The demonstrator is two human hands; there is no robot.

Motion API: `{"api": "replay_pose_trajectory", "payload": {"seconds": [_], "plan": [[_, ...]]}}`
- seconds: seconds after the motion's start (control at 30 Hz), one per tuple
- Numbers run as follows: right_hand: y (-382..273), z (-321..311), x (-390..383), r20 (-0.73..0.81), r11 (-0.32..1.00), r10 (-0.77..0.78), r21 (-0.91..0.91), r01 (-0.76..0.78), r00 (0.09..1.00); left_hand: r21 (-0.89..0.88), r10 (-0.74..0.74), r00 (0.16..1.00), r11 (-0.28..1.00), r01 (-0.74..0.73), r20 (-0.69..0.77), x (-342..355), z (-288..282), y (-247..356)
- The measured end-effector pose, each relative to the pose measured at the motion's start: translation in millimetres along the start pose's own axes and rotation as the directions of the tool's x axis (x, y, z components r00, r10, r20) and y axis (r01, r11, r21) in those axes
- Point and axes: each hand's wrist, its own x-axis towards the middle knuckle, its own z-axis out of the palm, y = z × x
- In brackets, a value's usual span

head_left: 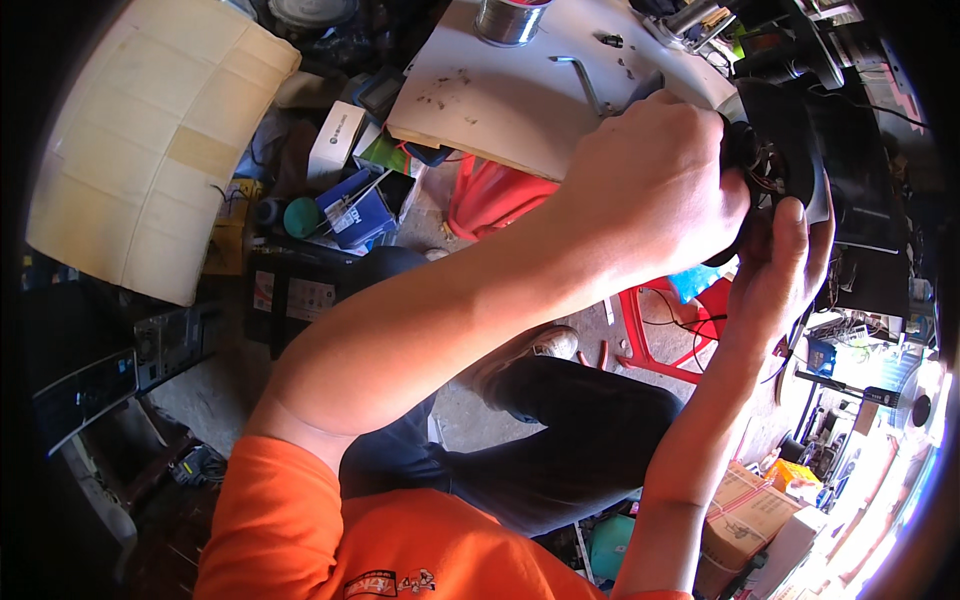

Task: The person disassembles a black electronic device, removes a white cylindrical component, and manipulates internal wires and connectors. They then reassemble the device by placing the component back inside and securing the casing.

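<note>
At the upper right, a black rounded housing [797,140] with thin wires showing in its opening is held beyond the table's corner. My right hand [785,255] grips it from below, with the thumb laid along its near side. My left hand [655,180] reaches across with its fingers curled in against the housing and the wires. Its fingertips are hidden behind the back of the hand, so what they pinch does not show. An L-shaped hex key [583,84] lies on the white tabletop [500,105], just beyond my left hand.
A wire spool [510,22] stands on the tabletop's far side. Red plastic stools [495,200] stand under the table. A blue box [362,212] and other small boxes are piled left of it. A cardboard carton [750,512] sits at the lower right, and a large cream padded panel [160,150] leans left.
</note>
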Motion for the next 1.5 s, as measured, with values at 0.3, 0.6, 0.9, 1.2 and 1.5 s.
{"api": "replay_pose_trajectory", "payload": {"seconds": [0.3, 0.6, 0.9, 1.2, 1.5], "plan": [[-5, 3, 0, -0.024, 0.998, 0.059, 0.036, -0.058, 0.998, 0.089, -0.001, 1.0, 0.996, 0.002, -0.003, 1, -5, 0], [-1, 1, 0, -0.004, 0.996, 0.071, 0.062, -0.071, 0.997, 0.229, -0.025, 0.991, 0.973, -0.006, 0.134, 16, -9, 1], [0, 1, 4, 0.013, 0.99, 0.085, 0.108, -0.086, 0.996, -0.058, -0.163, 0.968, 0.983, 0.177, 0.19, 20, -26, 6], [-6, -1, 4, 0.015, 0.987, 0.112, 0.116, -0.113, 0.994, -0.14, -0.195, 0.95, 0.962, 0.234, 0.246, 13, -63, 22], [-9, -4, 2, -0.002, 0.992, 0.126, 0.019, -0.126, 0.992, -0.286, -0.155, 0.966, 0.935, 0.211, 0.207, 9, -44, -19]]}}
